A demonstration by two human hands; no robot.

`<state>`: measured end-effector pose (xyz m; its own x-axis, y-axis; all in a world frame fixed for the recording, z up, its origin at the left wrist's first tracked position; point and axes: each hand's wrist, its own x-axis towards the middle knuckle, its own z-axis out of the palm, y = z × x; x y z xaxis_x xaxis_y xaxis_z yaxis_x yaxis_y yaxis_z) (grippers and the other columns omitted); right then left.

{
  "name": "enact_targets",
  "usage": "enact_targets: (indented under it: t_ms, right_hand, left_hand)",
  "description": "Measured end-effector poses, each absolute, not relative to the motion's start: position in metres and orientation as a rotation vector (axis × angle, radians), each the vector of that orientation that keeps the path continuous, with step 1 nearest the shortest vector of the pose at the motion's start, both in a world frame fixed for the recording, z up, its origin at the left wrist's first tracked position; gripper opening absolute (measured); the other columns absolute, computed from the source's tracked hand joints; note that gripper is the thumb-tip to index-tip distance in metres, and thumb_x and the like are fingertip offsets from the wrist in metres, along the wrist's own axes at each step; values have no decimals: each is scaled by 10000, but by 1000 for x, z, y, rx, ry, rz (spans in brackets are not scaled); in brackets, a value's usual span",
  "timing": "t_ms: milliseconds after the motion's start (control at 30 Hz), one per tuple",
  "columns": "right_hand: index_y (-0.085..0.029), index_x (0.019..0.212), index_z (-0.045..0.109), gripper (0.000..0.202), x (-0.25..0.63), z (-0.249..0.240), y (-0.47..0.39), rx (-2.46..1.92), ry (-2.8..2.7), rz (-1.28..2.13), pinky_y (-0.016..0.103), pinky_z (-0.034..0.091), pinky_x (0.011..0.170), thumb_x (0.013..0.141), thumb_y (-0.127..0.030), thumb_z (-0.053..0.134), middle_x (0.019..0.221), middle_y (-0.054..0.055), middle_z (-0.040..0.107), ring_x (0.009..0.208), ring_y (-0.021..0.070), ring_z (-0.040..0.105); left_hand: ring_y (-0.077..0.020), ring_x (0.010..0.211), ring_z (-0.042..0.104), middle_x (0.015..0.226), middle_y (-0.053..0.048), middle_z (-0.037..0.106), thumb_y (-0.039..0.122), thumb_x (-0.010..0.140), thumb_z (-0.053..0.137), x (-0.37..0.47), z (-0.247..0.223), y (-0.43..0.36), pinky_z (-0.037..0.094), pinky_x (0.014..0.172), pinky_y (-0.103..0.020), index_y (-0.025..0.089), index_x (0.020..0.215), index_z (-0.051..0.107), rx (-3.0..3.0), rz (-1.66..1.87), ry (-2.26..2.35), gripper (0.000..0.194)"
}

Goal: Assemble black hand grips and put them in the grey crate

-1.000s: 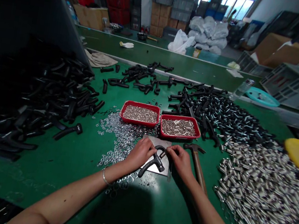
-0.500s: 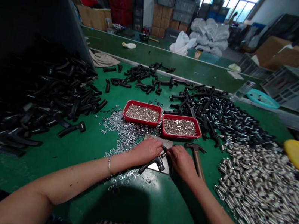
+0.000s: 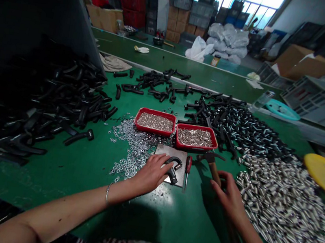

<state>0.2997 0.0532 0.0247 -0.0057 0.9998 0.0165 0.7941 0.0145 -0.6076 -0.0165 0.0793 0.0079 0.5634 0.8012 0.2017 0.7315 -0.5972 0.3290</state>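
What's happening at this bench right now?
A person's left hand steadies a black part on a metal plate. The right hand is on the wooden handle of a hammer. A red-handled screwdriver lies beside the plate. Two red trays of small metal pieces sit just beyond, with loose rings to the left and a heap of metal springs to the right.

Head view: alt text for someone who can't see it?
Left hand holds a black part on a metal plate; right hand holds a hammer by its handle. A red-handled screwdriver lies between them, two red trays of small metal pieces beyond.
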Motion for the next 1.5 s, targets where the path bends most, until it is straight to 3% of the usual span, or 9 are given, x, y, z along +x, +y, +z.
enact_targets:
  t_ms: [133, 300, 433, 600, 733, 900, 1033, 1133, 1500]
  right_hand:
    - [-282, 1486, 408, 526, 270, 41, 41, -1595, -2007, 689, 358, 565, 735, 973, -386, 463, 1100, 78, 717, 786, 219, 702]
    - [-351, 1493, 432, 535, 254, 52, 38, -1483, -2167, 681, 404, 560, 895, 964, -274, 463, 1252, 71, 683, 1050, 255, 691]
    - [-356, 1509, 401, 550, 246, 67, 31, -1385, -2034, 637, 409, 540, 960, 972, -281, 489, 1389, 67, 601, 1122, 256, 663]
    - [-339, 1471, 476, 515, 231, 64, 34, -1382, -2165, 752, 382, 567, 863, 961, -271, 471, 1173, 92, 702, 945, 248, 709]
    - [-343, 1452, 499, 489, 227, 54, 36, -1381, -2036, 975, 375, 581, 796, 962, -353, 499, 1163, 76, 706, 923, 242, 699]
    - [-308, 1535, 336, 642, 265, 38, 42, -1669, -1430, 1076, 275, 451, 394, 945, -514, 484, 931, 44, 705, 487, 159, 569]
    - [-202, 1352, 583, 509, 311, 22, 66, -1866, -1783, 574, 413, 540, 714, 924, -461, 495, 994, 120, 704, 818, 270, 663]
    - [-160, 1120, 696, 387, 304, 15, 82, -1873, -2068, 293, 463, 448, 952, 938, -412, 466, 1115, 174, 684, 1076, 321, 613]
    - [-162, 995, 544, 278, 226, 14, 124, -2029, -1916, 578, 311, 459, 624, 909, -426, 561, 840, 131, 714, 734, 259, 686]
  left_hand:
    - [-306, 1256, 479, 1386, -141, 525, 250, 923, 560, -16, 9, 79, 360, 1081, -509, 209, 1364, 515, 2539, 502, 1259, 445]
    - [-310, 1251, 477, 1356, -141, 535, 270, 912, 584, -19, 5, 80, 351, 1074, -515, 225, 1366, 508, 2482, 563, 1258, 462]
    - [-329, 1268, 447, 1356, -178, 523, 261, 865, 635, -18, 4, 82, 327, 1081, -528, 165, 1529, 229, 2367, 633, 1323, 784]
    - [-347, 1253, 447, 1333, -193, 533, 260, 841, 643, -13, 3, 82, 312, 1078, -541, 134, 1564, 26, 2305, 626, 1403, 959]
    - [-353, 1215, 486, 1310, -201, 551, 277, 832, 643, -13, 6, 84, 350, 1048, -548, 117, 1551, 114, 2343, 597, 1389, 907]
    - [-283, 1062, 621, 1194, -152, 650, 340, 874, 602, -24, 21, 104, 479, 956, -459, 158, 1513, 258, 2046, 574, 1261, 748]
    - [-287, 1200, 560, 1331, -182, 569, 356, 863, 631, -36, 25, 120, 464, 1018, -444, 143, 1482, 309, 1930, 638, 1363, 730]
    - [-308, 1302, 451, 1370, -154, 522, 317, 870, 617, -36, 19, 118, 363, 1117, -487, 166, 1363, 473, 2126, 651, 1454, 536]
    - [-302, 1110, 495, 1166, -111, 566, 455, 860, 640, -16, 13, 101, 384, 998, -458, 201, 1233, 598, 2283, 444, 1546, 453]
